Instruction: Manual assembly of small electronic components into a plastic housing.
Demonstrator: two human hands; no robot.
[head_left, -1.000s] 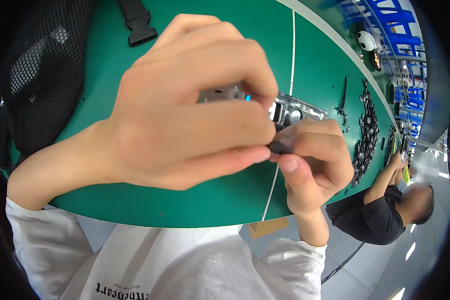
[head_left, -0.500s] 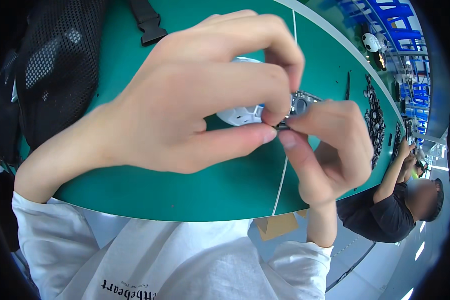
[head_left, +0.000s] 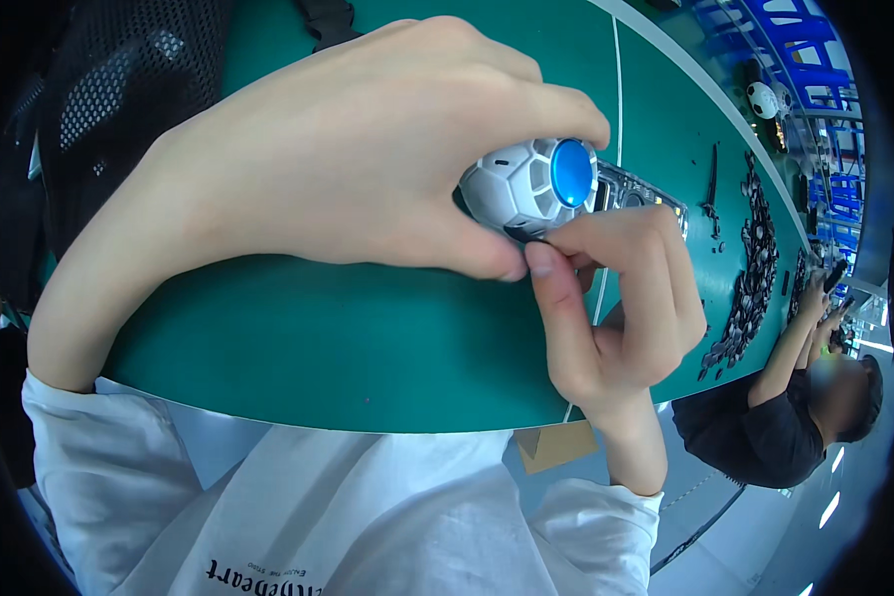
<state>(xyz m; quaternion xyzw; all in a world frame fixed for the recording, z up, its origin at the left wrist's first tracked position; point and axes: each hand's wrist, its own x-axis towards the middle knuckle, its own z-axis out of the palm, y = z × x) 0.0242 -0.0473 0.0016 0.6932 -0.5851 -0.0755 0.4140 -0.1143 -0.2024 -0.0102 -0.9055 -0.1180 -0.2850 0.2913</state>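
A white faceted ball (head_left: pixel 512 191), patterned like a football and with a glossy blue disc (head_left: pixel 572 173) on its right side, sits in the curve of my left hand (head_left: pixel 368 149). That hand's thumb lies below the ball and its forefinger reaches over the top; the other fingers are mostly hidden. At the ball's lower edge, my right hand (head_left: pixel 626 298) has thumb and forefinger pinched together. What is between those fingertips is too small to make out. Behind the right hand lies a clear and silvery object (head_left: pixel 656 191), partly covered.
Many small dark pieces (head_left: pixel 753 278) lie heaped on the green table (head_left: pixel 368 338) at the right, beside a thin black strip (head_left: pixel 712 189). A black mesh bag (head_left: pixel 129 109) and a strap buckle (head_left: pixel 330 22) are at the left. Another person (head_left: pixel 765 417) works at the far right.
My hands, pinched together before, have come apart. The left hand has spread around the ball, whose blue disc now shows. My right hand has shifted slightly left, still pinching.
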